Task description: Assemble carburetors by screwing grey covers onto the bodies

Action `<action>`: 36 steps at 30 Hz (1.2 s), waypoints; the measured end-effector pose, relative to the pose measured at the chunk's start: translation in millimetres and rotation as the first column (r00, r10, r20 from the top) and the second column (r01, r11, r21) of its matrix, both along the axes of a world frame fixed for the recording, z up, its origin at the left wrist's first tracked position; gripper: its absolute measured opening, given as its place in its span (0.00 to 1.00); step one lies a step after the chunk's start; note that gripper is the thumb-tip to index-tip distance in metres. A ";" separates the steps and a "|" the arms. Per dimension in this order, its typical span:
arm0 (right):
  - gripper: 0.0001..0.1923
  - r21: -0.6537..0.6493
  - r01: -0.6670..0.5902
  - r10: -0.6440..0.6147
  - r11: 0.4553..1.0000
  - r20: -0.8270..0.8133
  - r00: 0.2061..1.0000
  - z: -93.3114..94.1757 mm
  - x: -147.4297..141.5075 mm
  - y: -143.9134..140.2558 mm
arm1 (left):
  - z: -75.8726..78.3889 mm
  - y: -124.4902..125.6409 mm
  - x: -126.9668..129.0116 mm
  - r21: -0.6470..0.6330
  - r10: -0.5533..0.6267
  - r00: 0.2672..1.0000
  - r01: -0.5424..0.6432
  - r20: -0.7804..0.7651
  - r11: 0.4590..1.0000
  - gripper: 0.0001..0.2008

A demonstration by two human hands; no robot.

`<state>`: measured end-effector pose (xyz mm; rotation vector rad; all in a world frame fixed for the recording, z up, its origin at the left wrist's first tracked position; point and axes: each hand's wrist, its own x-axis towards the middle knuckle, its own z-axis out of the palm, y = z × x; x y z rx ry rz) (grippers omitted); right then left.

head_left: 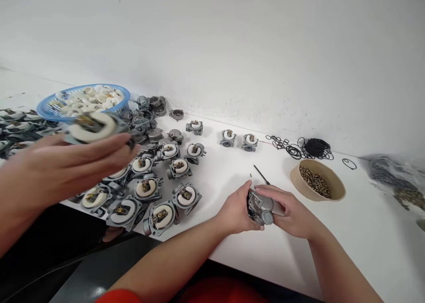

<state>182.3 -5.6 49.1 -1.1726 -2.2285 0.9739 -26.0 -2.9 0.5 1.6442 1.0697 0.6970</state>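
Between my two hands I hold a grey metal carburetor (260, 207) above the front of the white table. My left hand (234, 210) grips its left side, thumb on top. My right hand (290, 210) wraps round the right side, fingers over the upper part. Just behind them lie a thin dark screwdriver (262, 174) and a tiny screw (250, 175). To the left, several open carburetors with white floats (162, 216) stand on the table.
At the left, a co-worker's hand (76, 165) holds another carburetor (93, 126). Behind it are a blue basket (41, 108) of white floats and a pile of float bowls (142, 123). On the right stand a tan bowl (337, 192) of screws and black rubber rings (315, 148).
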 end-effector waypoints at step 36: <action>0.30 0.241 0.390 -0.387 0.888 -0.063 0.920 -47.0 -9.5 -23.2 | -11.0 -17.8 5.1 0.398 0.140 0.987 -0.161 0.082 0.903 0.48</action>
